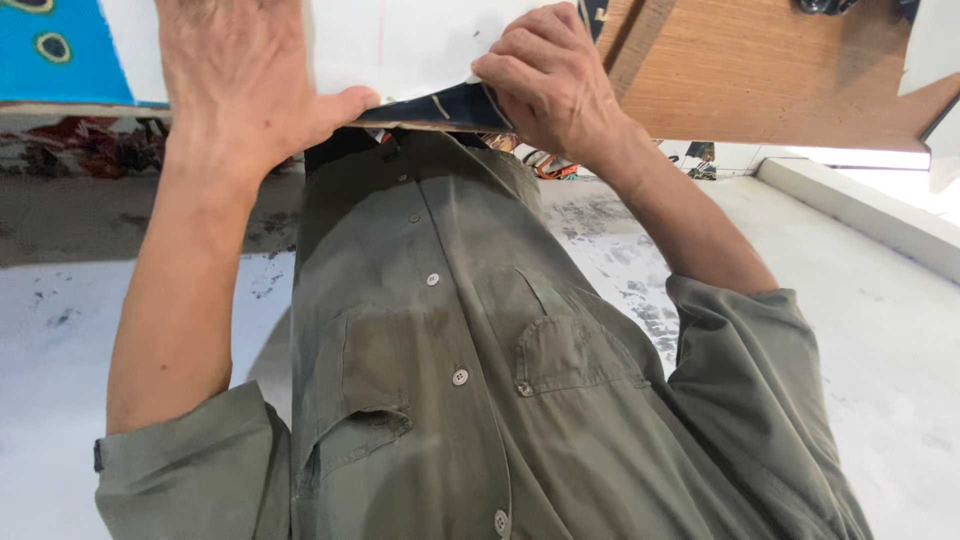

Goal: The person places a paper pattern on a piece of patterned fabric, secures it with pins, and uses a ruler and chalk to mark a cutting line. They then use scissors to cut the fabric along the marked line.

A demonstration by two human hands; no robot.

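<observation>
The white floor [880, 330], smudged with grey marks, fills the lower and right part of the view, with a raised white ledge [860, 205] running along it at the right. Over the floor, in the middle, hangs the person's olive-green button shirt [450, 330], its two chest pockets and rolled sleeves plain to see.

Above the shirt lies the desk [760, 80], a brown wooden board whose near edge sits just at the shirt's collar. On the desk, to the left of the bare wood, rests a large white sheet [400, 40]; further left along the same edge is a bright blue patterned cloth [50, 50] with ringed spots.

At the desk's near edge, directly above the shirt collar, a dark navy piece of fabric [450, 108] with pale markings pokes out from under the white sheet. The left hand [240, 80] lies flat and released, palm down on the white sheet, thumb stretched along the desk edge and touching the dark fabric's left end. The right hand [550, 75] is clenched in a pinch, fingertips gripping the lifted edge of the white sheet right where it meets the dark fabric; whether it holds the fabric as well cannot be told.

Below the desk edge, right of the collar, a small orange tangle [550, 165] shows, too indistinct to name.
</observation>
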